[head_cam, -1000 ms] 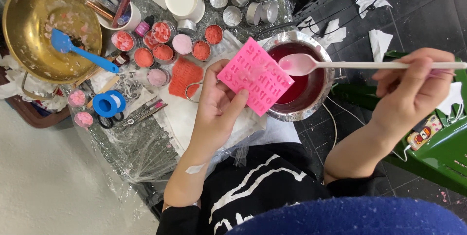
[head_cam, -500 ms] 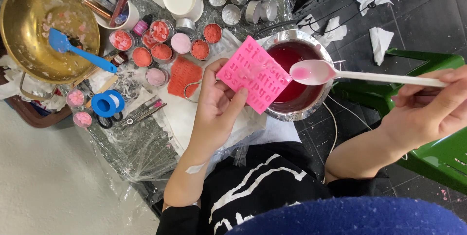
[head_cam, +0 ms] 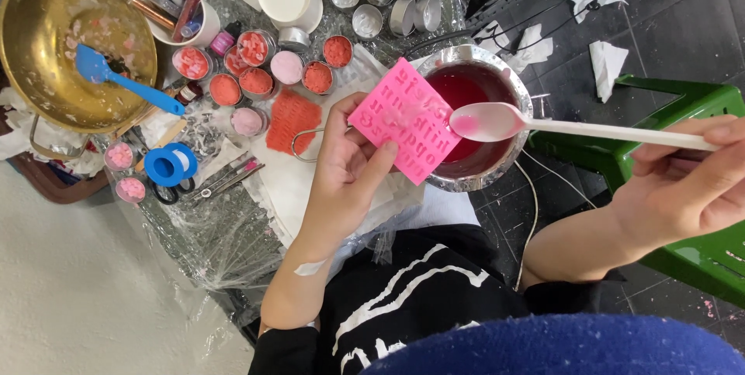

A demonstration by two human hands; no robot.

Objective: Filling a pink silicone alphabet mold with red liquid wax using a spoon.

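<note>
Two hands busy over the foil-covered worktop (head_cam: 233, 243): left hand (head_cam: 349, 169) pinching a flat pink silicone letter mould (head_cam: 403, 119) beside the round steel bowl of red liquid (head_cam: 508, 150), right hand (head_cam: 687, 189), partly cut off, gripping a long pale plastic spoon (head_cam: 543, 123) above it.

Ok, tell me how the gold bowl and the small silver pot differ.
The gold bowl is wider than the silver pot. The bowl holds a blue spatula and pale scraps; the pot holds dark red liquid. The bowl sits apart from both hands; the pot lies partly behind a pink mould and white spoon. Both are round and shiny.
</note>
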